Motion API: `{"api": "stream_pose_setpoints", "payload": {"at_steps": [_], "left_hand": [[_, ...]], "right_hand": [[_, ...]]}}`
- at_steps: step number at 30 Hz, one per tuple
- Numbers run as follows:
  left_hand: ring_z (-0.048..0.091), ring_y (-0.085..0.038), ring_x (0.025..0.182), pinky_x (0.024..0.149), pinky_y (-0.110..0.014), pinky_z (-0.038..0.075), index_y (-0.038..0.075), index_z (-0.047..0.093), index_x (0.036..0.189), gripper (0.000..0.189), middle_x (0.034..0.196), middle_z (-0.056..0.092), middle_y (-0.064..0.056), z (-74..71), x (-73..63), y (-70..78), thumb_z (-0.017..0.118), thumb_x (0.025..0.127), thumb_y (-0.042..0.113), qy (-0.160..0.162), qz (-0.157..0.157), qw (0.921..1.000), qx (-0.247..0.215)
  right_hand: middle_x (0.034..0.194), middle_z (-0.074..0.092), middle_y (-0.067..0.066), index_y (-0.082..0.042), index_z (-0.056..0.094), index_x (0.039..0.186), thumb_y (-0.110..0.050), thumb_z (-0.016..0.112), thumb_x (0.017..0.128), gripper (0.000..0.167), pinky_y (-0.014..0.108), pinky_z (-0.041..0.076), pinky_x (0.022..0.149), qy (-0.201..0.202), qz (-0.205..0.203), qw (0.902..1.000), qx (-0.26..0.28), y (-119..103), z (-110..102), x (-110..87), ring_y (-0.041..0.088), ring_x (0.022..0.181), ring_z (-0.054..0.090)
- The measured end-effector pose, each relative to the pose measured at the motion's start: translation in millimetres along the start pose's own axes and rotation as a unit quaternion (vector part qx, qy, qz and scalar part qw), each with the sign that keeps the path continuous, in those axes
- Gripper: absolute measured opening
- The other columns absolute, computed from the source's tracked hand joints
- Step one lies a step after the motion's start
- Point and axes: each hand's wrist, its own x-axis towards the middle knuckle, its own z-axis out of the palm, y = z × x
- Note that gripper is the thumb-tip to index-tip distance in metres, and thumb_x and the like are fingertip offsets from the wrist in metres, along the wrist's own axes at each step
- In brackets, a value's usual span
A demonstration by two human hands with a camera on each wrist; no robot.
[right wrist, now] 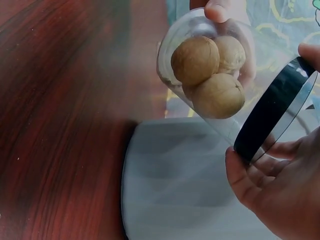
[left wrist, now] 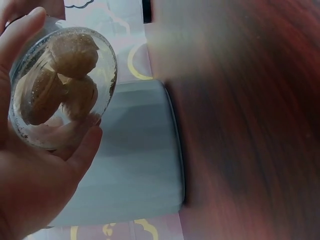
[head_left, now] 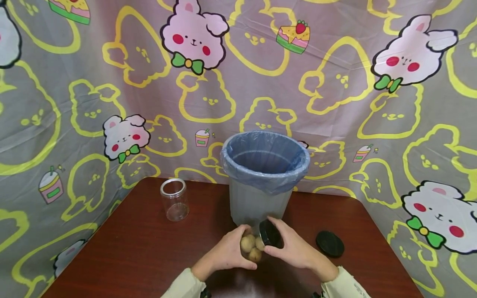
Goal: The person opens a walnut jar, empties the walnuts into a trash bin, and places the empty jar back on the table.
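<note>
A clear jar point(right wrist: 172, 37) with several walnuts point(right wrist: 218, 96) inside is held tilted above the table in front of the bin. My left hand point(head_left: 232, 250) grips its base end, thumb and fingers wrapped around the wall, and the left wrist view looks at the nuts through the jar's bottom. At the mouth end, my right hand point(head_left: 294, 245) holds a black lid point(right wrist: 275, 107) by its rim. The lid sits at the jar's mouth; whether it is screwed tight I cannot tell.
A grey bin point(head_left: 257, 203) with a blue liner point(head_left: 266, 182) stands behind the hands. At the back left is an uncovered clear jar point(head_left: 176, 202). Another black lid point(head_left: 330, 243) lies right of my right hand on the brown table point(head_left: 141, 244). A patterned cloth point(head_left: 268, 82) hangs around.
</note>
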Motion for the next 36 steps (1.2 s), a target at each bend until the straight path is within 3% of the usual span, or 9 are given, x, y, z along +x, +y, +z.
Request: {"api": "stream_pose_setpoints", "payload": {"at_steps": [7,14,22,28,32,36], "left_hand": [[0.055,-0.008,0.093,0.079,-0.025,0.046,0.009,0.045,0.124,0.084,0.116,0.058,-0.005,-2.3,1.1,0.1,0.088,0.059,0.041,-0.005,0.025,0.9996,-0.008],[0.055,-0.007,0.098,0.083,-0.025,0.046,0.006,0.045,0.124,0.083,0.12,0.058,-0.006,-4.6,1.1,-0.1,0.088,0.061,0.04,-0.034,0.033,0.9982,-0.037],[0.056,-0.005,0.093,0.08,-0.023,0.046,0.009,0.046,0.123,0.081,0.113,0.059,0.0,-6.5,0.7,-0.8,0.088,0.06,0.038,-0.045,0.035,0.997,-0.052],[0.058,-0.004,0.088,0.076,-0.022,0.047,0.007,0.047,0.124,0.079,0.106,0.06,0.005,-8.8,0.6,-3.6,0.087,0.061,0.036,-0.07,0.039,0.9929,-0.087],[0.058,-0.004,0.089,0.077,-0.022,0.047,0.007,0.048,0.123,0.078,0.108,0.06,0.005,-9.9,0.1,-3.9,0.087,0.061,0.034,-0.083,0.031,0.9915,-0.095],[0.058,-0.004,0.09,0.078,-0.022,0.046,0.007,0.048,0.122,0.078,0.109,0.06,0.003,-9.2,0.3,-4.0,0.088,0.061,0.033,-0.075,0.03,0.9928,-0.089]], "right_hand": [[0.13,0.047,0.004,-0.003,0.036,0.141,-0.033,0.074,0.079,0.079,0.038,0.044,0.091,-0.014,-0.005,0.9997,0.017,-2.5,-3.8,0.5,0.019,0.112,0.05],[0.133,0.045,0.001,-0.004,0.036,0.142,-0.033,0.075,0.078,0.08,0.039,0.043,0.093,-0.018,-0.044,0.9988,0.014,-1.5,-5.4,-1.1,0.018,0.115,0.049],[0.132,0.045,-0.001,-0.007,0.034,0.143,-0.032,0.076,0.077,0.082,0.039,0.042,0.093,-0.028,-0.067,0.9973,0.01,-1.4,-7.9,-1.4,0.017,0.114,0.049],[0.134,0.045,0.004,-0.015,0.031,0.145,-0.029,0.077,0.076,0.084,0.037,0.041,0.095,-0.032,-0.111,0.9931,0.022,2.8,-7.9,-0.9,0.017,0.116,0.048],[0.135,0.045,0.009,-0.01,0.031,0.145,-0.029,0.077,0.077,0.085,0.036,0.041,0.096,-0.042,-0.121,0.9912,0.033,4.2,-8.4,-0.9,0.016,0.117,0.047],[0.139,0.041,0.01,-0.006,0.028,0.146,-0.031,0.075,0.08,0.085,0.037,0.038,0.099,-0.053,-0.114,0.9916,0.03,5.3,-9.0,-1.8,0.019,0.123,0.042]]}}
